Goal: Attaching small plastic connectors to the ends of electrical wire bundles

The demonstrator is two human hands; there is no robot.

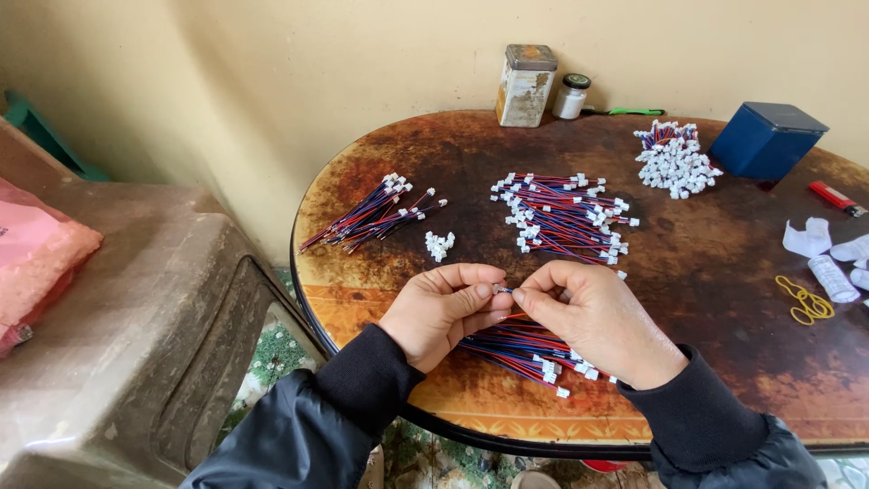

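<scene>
1. Left hand (445,312) is curled, thumb and forefinger pressed together on a small white connector (501,289) at its tip. The back of the hand faces the camera.
2. Right hand (593,317) meets it from the other side, its fingertips pinched close on the same small piece; the two hands touch at the fingertips. Which hand bears the part cannot be told (too small).
3. The connector sits between both hands, above the near edge of the oval brown table (724,272). A red and blue wire runs back from it under the right hand.
4. Under both hands lies a bundle of red and blue wires (516,349) with white plugs on the ends, fanned toward the near right.
5. Beyond the hands, mid-table: a larger loose pile of wired plugs (566,217).
6. Far left on the table: a thinner sheaf of wires (371,215), angled. Just beside it, nearer the hands, a small heap of loose white housings (440,244).
7. Far right: a mound of white plugs (674,161) beside a blue box (768,138).
8. Against the wall: a rusted tin (525,84) and a small jar (571,95), near each other.
9. Right edge: red lighter (835,196), yellow rubber bands (804,301), scraps of white paper (810,237).
10. Both sleeves are dark. A grey plastic chair (136,344) stands left of the table.
</scene>
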